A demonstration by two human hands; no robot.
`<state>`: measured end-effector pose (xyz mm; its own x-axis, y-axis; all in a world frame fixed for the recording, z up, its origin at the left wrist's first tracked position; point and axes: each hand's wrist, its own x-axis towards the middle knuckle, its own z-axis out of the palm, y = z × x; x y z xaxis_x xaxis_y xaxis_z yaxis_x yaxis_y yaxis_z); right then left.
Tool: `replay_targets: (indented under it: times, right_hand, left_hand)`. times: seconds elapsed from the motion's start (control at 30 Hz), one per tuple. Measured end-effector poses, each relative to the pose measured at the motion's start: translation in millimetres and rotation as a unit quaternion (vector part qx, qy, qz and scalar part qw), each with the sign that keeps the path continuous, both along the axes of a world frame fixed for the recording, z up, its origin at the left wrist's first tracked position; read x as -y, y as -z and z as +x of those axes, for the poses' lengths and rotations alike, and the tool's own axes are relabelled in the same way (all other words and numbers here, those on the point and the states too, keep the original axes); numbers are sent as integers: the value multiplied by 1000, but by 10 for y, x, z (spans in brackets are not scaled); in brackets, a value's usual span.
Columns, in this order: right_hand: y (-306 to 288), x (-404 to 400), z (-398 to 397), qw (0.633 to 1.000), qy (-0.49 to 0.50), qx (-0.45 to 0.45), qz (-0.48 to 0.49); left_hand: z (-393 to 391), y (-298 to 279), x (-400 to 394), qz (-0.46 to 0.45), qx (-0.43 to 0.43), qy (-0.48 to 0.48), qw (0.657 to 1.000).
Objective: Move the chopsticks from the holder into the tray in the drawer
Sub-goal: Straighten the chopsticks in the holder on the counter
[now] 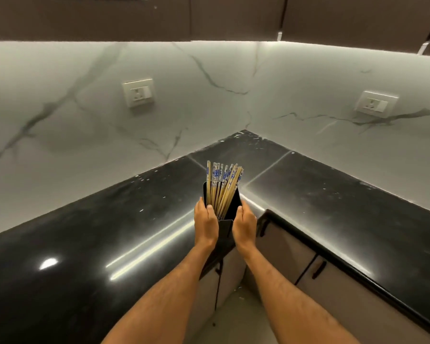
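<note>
Glossy black stone worktop (90, 244) wraps the corner under a white marble wall. Near its inner corner, the left hand (205, 225) and right hand (243, 227) clasp a black rectangular holder (226, 229) (tilted away) full of bamboo chopsticks with blue-patterned tops (224, 187).

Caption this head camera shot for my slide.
Both hands, left and right, clasp a black holder of chopsticks over a countertop corner.

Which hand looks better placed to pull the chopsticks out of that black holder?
The left hand, probably: its thumb already rests beside the chopsticks, while the right hand cups the holder's side.
</note>
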<state>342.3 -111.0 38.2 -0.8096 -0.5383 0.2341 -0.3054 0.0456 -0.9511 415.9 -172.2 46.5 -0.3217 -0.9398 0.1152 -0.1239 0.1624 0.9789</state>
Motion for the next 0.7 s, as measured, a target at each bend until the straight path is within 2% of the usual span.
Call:
replay_targets:
  times: [0.3, 0.7]
  right_hand:
    - [-70, 346, 1734, 985, -172, 12, -14]
    - [14, 639, 4407, 946, -320, 51, 0]
  left_hand:
    - [1907, -86, 136, 20, 10, -144, 989]
    - [4691, 13, 190, 24, 28, -283, 958]
